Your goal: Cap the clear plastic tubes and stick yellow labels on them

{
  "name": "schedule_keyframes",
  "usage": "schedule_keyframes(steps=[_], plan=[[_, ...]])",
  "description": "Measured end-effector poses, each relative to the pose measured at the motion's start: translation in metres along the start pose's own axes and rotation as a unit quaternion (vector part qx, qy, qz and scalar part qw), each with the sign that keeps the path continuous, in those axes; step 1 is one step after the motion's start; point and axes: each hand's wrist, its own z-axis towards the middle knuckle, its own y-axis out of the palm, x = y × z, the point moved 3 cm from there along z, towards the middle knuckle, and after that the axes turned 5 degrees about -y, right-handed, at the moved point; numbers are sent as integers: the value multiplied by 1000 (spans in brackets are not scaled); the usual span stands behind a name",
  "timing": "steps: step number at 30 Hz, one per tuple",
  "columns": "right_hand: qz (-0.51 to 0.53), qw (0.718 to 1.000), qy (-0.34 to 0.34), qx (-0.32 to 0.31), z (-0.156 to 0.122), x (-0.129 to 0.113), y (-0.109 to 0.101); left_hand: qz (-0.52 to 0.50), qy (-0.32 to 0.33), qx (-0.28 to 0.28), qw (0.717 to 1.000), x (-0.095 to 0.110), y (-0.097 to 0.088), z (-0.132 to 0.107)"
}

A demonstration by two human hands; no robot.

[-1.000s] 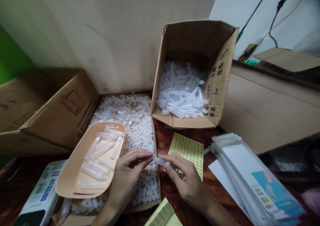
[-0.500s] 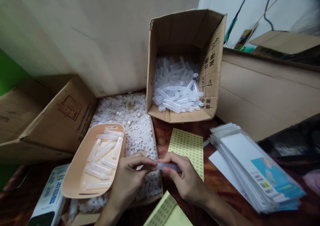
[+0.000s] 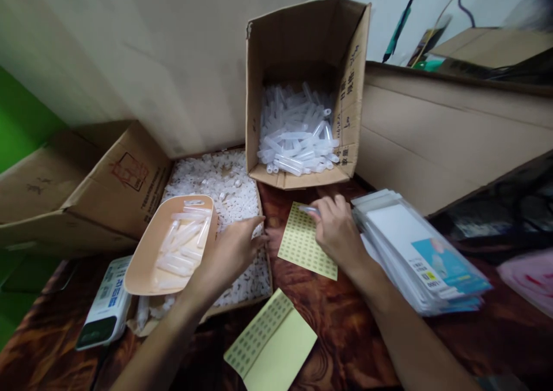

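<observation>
Parted from your left hand [image 3: 237, 244], the tube [image 3: 309, 209] is now pinched in your right hand [image 3: 337, 228], over the yellow sheet's [image 3: 302, 242] twelve-o'clock end; left fingers curve loosely, seemingly bare. Work looks unfinished: the tray [image 3: 139, 264] at nine o'clock has several tubes [image 3: 178, 263], the carton [image 3: 352, 103] at twelve many more.

A translucent tube [image 3: 308, 209] is pinched in the right hand [image 3: 338, 228] over a flat, dotted yellow sheet [image 3: 300, 242] partly covered by that hand.

Dim, soft light; wide-angle stretch toward edges.
</observation>
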Motion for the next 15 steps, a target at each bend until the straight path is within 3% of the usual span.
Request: schedule_keyframes(steps=[3, 10, 15], plan=[[-17, 999, -6, 38, 1, 12, -5, 106, 4, 17, 994, 24, 9, 25], [0, 995, 26, 98, -1, 12, -6, 146, 32, 32, 988, 61, 49, 98], [-35, 996, 10, 80, -1, 12, -5, 153, 73, 52, 984, 71, 74, 115]])
